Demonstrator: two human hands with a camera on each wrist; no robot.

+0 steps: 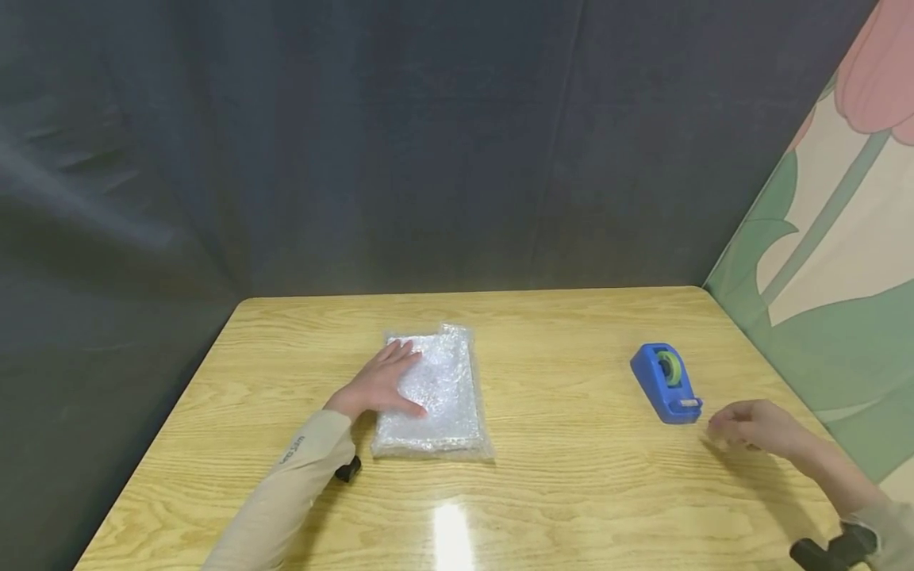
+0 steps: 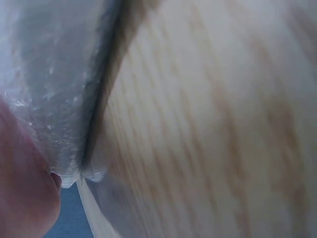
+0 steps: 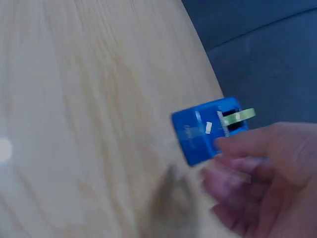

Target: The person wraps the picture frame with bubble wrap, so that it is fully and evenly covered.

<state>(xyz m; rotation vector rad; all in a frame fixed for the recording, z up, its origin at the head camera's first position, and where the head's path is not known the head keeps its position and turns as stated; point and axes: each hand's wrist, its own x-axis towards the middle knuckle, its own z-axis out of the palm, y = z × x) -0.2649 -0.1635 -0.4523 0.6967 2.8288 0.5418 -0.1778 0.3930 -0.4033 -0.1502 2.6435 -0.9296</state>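
Observation:
A flat package in bubble wrap (image 1: 444, 388) lies left of the table's middle. My left hand (image 1: 384, 383) rests on its left part with the fingers spread. Close up in the left wrist view, the bubble wrap (image 2: 54, 74) shows beside part of the hand (image 2: 25, 183). Over on the right stands a blue tape dispenser (image 1: 660, 385) with a roll of green tape (image 1: 671, 368). My right hand (image 1: 760, 428) is just right of its front end, above the table, fingers loosely bent and holding nothing visible. From the right wrist, the dispenser (image 3: 203, 131) appears partly behind the fingertips.
The wooden table (image 1: 557, 492) has a dark curtain (image 1: 457, 159) along its back and left sides. A panel with a tulip pattern (image 1: 842, 277) borders it on the right. Black wrist devices (image 1: 835, 547) sit on both wrists.

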